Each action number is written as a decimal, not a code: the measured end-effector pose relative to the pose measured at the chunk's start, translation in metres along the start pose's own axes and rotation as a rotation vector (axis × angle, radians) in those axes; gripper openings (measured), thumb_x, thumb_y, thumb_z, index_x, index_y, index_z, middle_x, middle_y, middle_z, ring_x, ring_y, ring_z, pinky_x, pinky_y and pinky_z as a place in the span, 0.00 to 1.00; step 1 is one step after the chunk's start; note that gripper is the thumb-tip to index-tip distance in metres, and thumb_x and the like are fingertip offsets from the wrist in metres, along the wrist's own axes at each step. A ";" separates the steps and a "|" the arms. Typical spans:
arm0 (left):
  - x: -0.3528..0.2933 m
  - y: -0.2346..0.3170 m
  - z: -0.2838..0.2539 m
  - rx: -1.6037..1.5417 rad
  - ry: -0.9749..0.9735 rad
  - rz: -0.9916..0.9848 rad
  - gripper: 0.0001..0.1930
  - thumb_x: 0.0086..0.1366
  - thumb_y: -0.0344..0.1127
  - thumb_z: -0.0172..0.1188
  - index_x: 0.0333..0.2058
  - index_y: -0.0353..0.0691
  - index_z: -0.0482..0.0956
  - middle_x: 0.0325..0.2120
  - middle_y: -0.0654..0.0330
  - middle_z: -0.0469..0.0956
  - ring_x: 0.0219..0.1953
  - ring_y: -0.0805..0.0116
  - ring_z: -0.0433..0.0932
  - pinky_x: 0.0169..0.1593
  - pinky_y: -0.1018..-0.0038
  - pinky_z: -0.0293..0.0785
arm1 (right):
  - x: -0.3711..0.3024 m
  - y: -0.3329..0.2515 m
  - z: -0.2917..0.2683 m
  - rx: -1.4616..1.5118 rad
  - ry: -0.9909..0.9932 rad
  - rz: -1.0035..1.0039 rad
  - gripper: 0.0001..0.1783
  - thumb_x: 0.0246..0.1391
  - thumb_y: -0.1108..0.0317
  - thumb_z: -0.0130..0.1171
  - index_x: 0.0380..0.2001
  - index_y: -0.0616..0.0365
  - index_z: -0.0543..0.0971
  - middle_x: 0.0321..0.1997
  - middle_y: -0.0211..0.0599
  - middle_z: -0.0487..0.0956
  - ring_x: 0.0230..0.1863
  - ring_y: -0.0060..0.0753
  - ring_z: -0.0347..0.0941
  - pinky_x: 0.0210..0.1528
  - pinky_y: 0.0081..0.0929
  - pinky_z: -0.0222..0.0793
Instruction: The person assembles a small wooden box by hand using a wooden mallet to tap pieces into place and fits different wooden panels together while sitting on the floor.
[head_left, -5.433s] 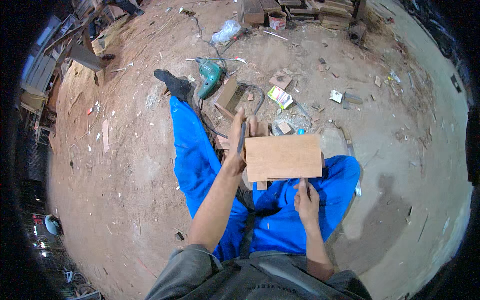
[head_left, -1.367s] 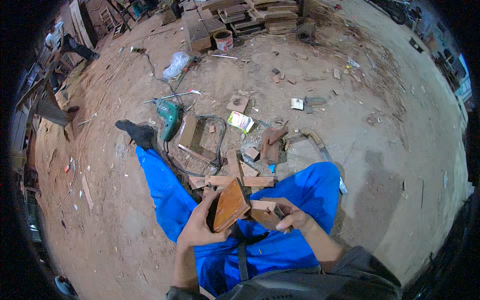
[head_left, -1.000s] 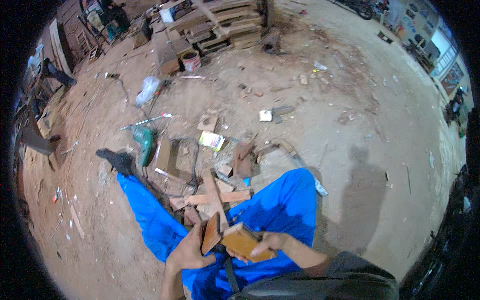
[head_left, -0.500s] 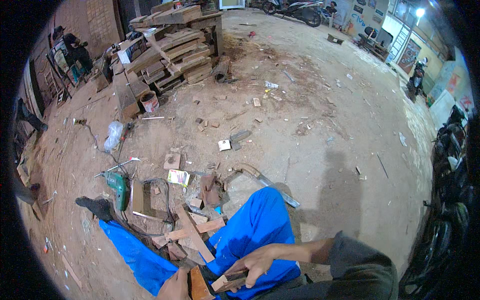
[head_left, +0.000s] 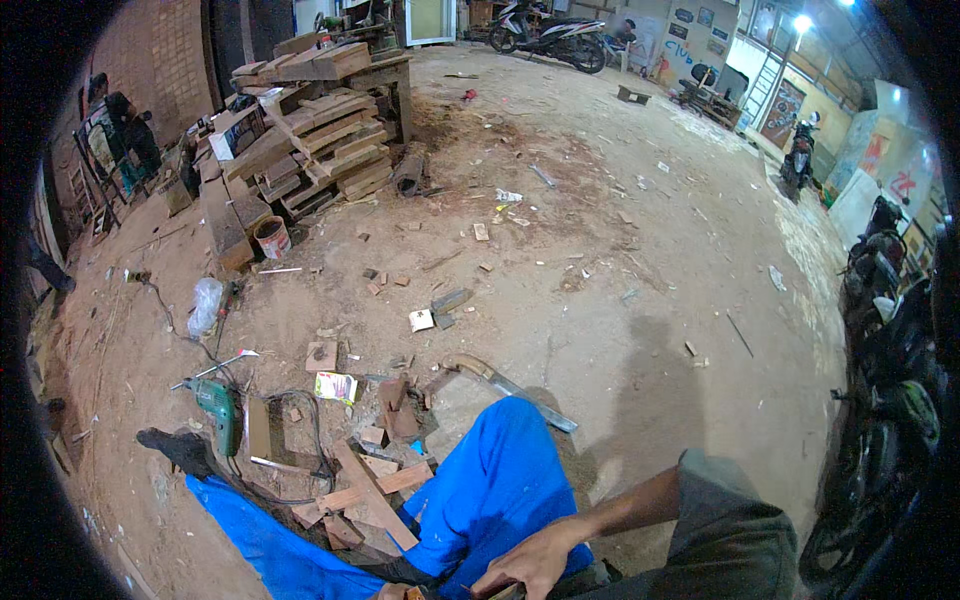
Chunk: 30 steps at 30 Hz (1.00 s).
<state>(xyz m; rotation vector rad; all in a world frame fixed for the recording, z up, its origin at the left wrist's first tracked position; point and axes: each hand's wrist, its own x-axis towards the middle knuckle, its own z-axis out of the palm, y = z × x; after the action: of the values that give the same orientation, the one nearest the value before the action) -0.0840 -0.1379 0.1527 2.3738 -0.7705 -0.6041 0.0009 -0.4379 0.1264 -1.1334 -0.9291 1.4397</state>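
At the bottom edge, my right hand (head_left: pixel 535 562) is closed over a small wooden block (head_left: pixel 508 592), most of it cut off by the frame. Only a sliver of my left hand (head_left: pixel 388 593) shows, against a reddish-brown wooden piece (head_left: pixel 415 593) that it grips. Just ahead of my blue-trousered legs, two flat wooden strips cross each other: a long strip (head_left: pixel 370 490) lies over another strip (head_left: pixel 405 478). Offcuts lie under and around them.
A green power drill (head_left: pixel 215 408) with its cord lies left, near my foot. A handsaw (head_left: pixel 510 385) rests beyond my knee. Stacked planks (head_left: pixel 330 150) stand at the back left, beside a bucket (head_left: pixel 271 238). Motorcycles (head_left: pixel 550 35) are parked far off, others along the right side.
The view has tilted up, so both hands and the wooden pieces have sunk toward the bottom edge. My left hand is now almost out of the picture.
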 end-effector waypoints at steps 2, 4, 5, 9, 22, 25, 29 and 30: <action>0.004 0.006 0.003 -0.085 -0.098 -0.199 0.62 0.43 0.56 0.74 0.66 0.25 0.47 0.51 0.25 0.72 0.50 0.26 0.75 0.51 0.46 0.75 | 0.001 0.003 -0.001 -0.072 0.017 0.013 0.22 0.42 0.69 0.63 0.44 0.60 0.77 0.37 0.45 0.81 0.36 0.48 0.73 0.42 0.40 0.70; 0.003 -0.007 0.010 -0.047 -0.065 -0.132 0.62 0.43 0.55 0.74 0.66 0.24 0.46 0.51 0.24 0.72 0.49 0.25 0.75 0.50 0.46 0.75 | 0.002 0.002 -0.002 -0.151 0.033 0.019 0.20 0.41 0.69 0.64 0.41 0.62 0.77 0.33 0.47 0.80 0.34 0.48 0.73 0.39 0.41 0.69; 0.004 -0.009 0.010 -0.015 -0.034 -0.067 0.62 0.44 0.55 0.74 0.66 0.24 0.46 0.50 0.24 0.72 0.48 0.25 0.75 0.48 0.45 0.76 | 0.003 0.000 -0.002 -0.299 0.099 0.021 0.21 0.39 0.68 0.64 0.40 0.63 0.76 0.31 0.44 0.78 0.34 0.43 0.72 0.38 0.40 0.69; 0.007 -0.008 0.002 -0.028 0.014 -0.084 0.59 0.46 0.53 0.73 0.65 0.25 0.46 0.46 0.24 0.74 0.45 0.25 0.77 0.44 0.45 0.77 | 0.008 -0.007 -0.017 -0.505 0.099 0.059 0.24 0.39 0.67 0.68 0.41 0.64 0.77 0.30 0.44 0.76 0.36 0.38 0.74 0.38 0.38 0.69; 0.017 -0.007 -0.033 -0.363 0.025 -0.162 0.53 0.49 0.40 0.70 0.65 0.25 0.46 0.53 0.35 0.71 0.56 0.40 0.75 0.55 0.57 0.74 | 0.017 -0.019 -0.011 -0.776 0.420 0.054 0.30 0.41 0.71 0.60 0.49 0.70 0.67 0.43 0.64 0.74 0.47 0.66 0.73 0.49 0.54 0.70; 0.017 -0.004 -0.039 -0.584 -0.034 -0.362 0.54 0.50 0.39 0.69 0.67 0.24 0.43 0.58 0.33 0.66 0.61 0.39 0.70 0.59 0.58 0.70 | 0.022 -0.022 -0.009 -0.837 0.513 0.087 0.33 0.42 0.70 0.61 0.52 0.71 0.64 0.46 0.64 0.72 0.49 0.68 0.73 0.51 0.55 0.70; 0.017 0.004 -0.047 -0.432 -0.004 -0.343 0.52 0.48 0.39 0.68 0.66 0.26 0.47 0.53 0.35 0.70 0.55 0.39 0.74 0.55 0.56 0.72 | 0.023 -0.009 -0.011 -0.939 0.552 -0.012 0.38 0.40 0.68 0.64 0.55 0.73 0.62 0.48 0.64 0.71 0.49 0.68 0.73 0.52 0.55 0.71; 0.016 0.006 -0.049 -0.310 -0.045 -0.393 0.51 0.48 0.38 0.68 0.65 0.27 0.49 0.51 0.36 0.72 0.54 0.40 0.75 0.53 0.56 0.73 | 0.022 -0.011 -0.009 -0.940 0.551 -0.013 0.38 0.40 0.68 0.64 0.55 0.73 0.62 0.48 0.64 0.71 0.49 0.68 0.73 0.52 0.55 0.71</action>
<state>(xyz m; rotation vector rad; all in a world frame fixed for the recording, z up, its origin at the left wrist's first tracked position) -0.0468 -0.1339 0.1894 2.2336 -0.2008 -0.8701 0.0125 -0.4145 0.1310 -2.0600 -1.2163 0.5547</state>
